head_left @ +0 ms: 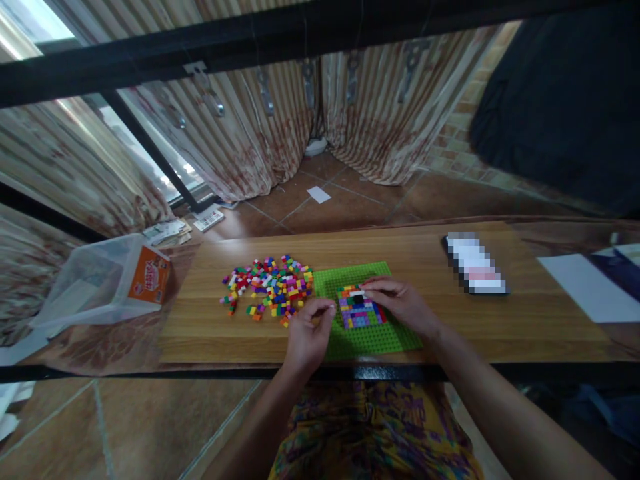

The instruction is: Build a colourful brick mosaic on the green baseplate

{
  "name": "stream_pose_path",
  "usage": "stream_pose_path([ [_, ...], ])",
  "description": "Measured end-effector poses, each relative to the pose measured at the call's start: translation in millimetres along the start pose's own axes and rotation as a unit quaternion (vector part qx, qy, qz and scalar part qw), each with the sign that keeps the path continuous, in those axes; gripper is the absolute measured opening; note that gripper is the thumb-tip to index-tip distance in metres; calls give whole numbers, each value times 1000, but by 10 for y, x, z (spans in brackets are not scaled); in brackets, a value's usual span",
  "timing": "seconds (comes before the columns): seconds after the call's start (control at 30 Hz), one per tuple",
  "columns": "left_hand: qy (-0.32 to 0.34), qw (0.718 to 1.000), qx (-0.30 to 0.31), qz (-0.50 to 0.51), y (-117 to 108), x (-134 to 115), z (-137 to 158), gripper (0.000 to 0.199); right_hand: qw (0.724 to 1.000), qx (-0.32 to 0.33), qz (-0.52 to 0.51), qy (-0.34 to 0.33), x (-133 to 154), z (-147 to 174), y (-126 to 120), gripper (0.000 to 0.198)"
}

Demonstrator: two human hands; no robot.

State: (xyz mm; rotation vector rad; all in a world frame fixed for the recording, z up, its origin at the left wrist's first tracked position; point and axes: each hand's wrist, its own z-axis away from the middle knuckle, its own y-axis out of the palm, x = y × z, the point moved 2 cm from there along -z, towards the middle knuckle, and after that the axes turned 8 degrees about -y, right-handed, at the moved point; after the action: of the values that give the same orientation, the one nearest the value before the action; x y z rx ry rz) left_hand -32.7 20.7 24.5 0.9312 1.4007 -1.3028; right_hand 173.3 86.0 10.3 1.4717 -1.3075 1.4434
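A green studded baseplate (360, 343) lies on the wooden board, bearing a square patch of multicoloured toy bricks (360, 319). My right hand (403, 305) reaches over the patch from the right. Its thumb and fingers are pinched at the far edge, with a white toy brick (356, 293) at their tips. Just below that brick shows a black spot. My left hand (309, 333) is beside the baseplate's left part, thumb and forefinger closed together near the patch. A tiny pale bit shows at those fingertips, too small to name. Left of the baseplate spreads a loose pile of small bricks (275, 287).
A phone (475, 263) with a blurred screen lies on the board (420, 267) at right. To the left stands a clear plastic box (100, 277) with an orange label. White paper (590, 287) lies at far right. A black bar (250, 372) runs along the near edge.
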Motion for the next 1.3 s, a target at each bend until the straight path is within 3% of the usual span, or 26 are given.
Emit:
stream_pose_path([
  [0.13, 58, 998, -18, -25, 130, -56, -81, 11, 999, -44, -30, 10, -53, 43, -38, 27],
  [0.27, 59, 995, -47, -66, 236, -62, -143, 11, 995, -90, -39, 31, -113, 62, -67, 28],
  [0.77, 129, 959, -16, -251, 302, -239, -171, 10, 994, -105, -32, 18, -133, 70, -34, 28],
  [1.3, 75, 973, -33, -217, 297, -236, -212, 8, 994, -102, -37, 18, -154, 73, -31, 24],
])
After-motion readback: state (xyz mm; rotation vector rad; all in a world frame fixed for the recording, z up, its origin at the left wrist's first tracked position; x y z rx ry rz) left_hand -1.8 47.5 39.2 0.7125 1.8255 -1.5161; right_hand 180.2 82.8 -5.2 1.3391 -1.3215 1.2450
